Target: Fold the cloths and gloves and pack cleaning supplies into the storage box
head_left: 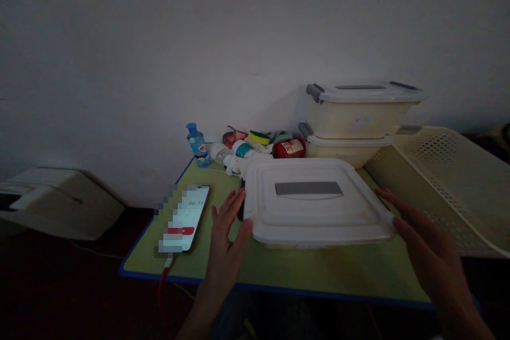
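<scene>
A white lidded storage box point(263, 223) with a grey strip on its lid is in front of me over the table. My left hand point(229, 234) is at its left side, thumb on the near corner of the lid and fingers along the dark side latch. At the opposite side, my right hand point(428, 244) has its thumb against the near right corner and its fingers stretched along the edge. Between them, both hands hold the box, whose lid is on. The box's lower part is mostly hidden under the lid, and some fingertips are hidden behind its edges.
A lit phone point(189, 218) on a red cable lies left on the green table point(303, 271). Behind are a blue bottle point(199, 146), a red container point(289, 149), a sponge point(258, 137) and two stacked lidded boxes point(354, 117). A perforated basket point(422, 191) stands right.
</scene>
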`<state>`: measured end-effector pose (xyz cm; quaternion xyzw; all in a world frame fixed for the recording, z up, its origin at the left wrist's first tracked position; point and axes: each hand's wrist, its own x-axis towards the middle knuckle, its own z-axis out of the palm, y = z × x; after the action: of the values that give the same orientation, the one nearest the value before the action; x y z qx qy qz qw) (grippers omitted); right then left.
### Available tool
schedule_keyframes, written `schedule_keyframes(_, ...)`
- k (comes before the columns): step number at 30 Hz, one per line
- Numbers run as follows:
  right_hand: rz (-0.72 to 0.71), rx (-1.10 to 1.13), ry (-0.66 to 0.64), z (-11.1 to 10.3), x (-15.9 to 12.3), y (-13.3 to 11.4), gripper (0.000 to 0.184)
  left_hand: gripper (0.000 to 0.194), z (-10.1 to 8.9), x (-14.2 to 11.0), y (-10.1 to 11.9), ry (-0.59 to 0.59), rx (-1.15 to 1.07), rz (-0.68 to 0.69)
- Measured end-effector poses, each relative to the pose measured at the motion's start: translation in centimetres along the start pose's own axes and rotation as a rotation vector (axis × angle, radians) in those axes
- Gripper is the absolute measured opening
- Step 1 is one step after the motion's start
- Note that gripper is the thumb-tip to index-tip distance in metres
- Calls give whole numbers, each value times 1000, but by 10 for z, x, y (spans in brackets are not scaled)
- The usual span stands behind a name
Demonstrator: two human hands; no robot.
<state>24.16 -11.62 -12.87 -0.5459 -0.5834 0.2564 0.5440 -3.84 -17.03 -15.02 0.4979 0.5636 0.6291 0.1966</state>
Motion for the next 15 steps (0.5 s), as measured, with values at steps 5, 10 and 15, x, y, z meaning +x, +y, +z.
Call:
schedule_keyframes(5,-8,-93,-24,-4,-15,7,52,49,-4,-11,-5,-76,225,163)
schedule_keyframes(10,-98,-149,-119,-13,-11,23,60,60,-7,-10,-5,-98,324,167)
schedule_keyframes(15,-106,-142,-129,-14,-8,31,65,62,-10,-5,-7,-125,296,148)
